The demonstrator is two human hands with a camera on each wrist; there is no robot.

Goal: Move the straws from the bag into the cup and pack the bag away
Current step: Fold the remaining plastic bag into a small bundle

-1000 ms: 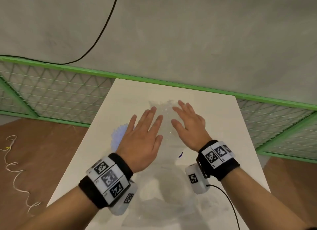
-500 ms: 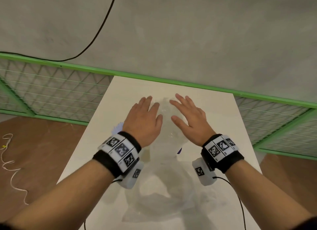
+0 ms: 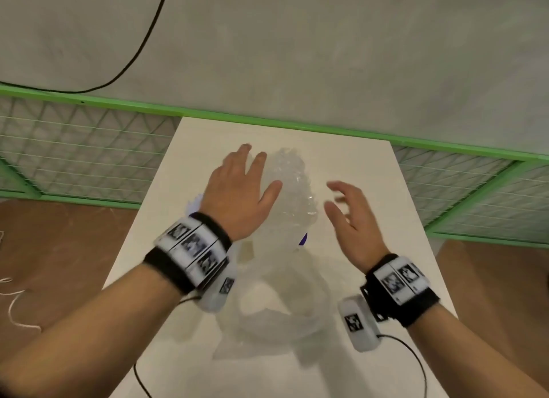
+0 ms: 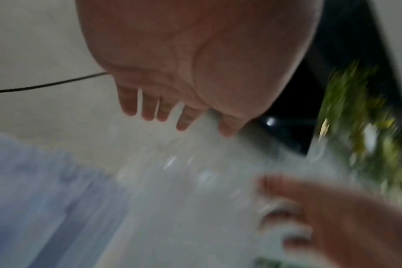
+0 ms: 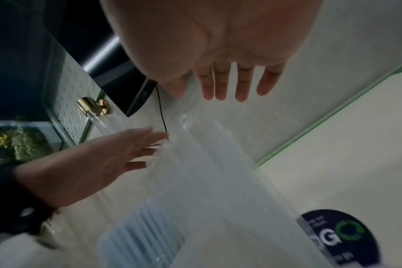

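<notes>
A white counter (image 3: 371, 166) carries a clear, crumpled plastic bag (image 3: 292, 190), which stretches from mid-counter toward the near edge. The left hand (image 3: 240, 195) lies flat with straight fingers against the bag's left side. The right hand (image 3: 350, 216) hovers just right of the bag, fingers spread and relaxed, holding nothing. In the right wrist view, pale straws (image 5: 142, 230) sit bundled beside the bag, and a dark round sticker (image 5: 337, 241) shows a white "G" and a green recycling ring; its small print is unreadable.
</notes>
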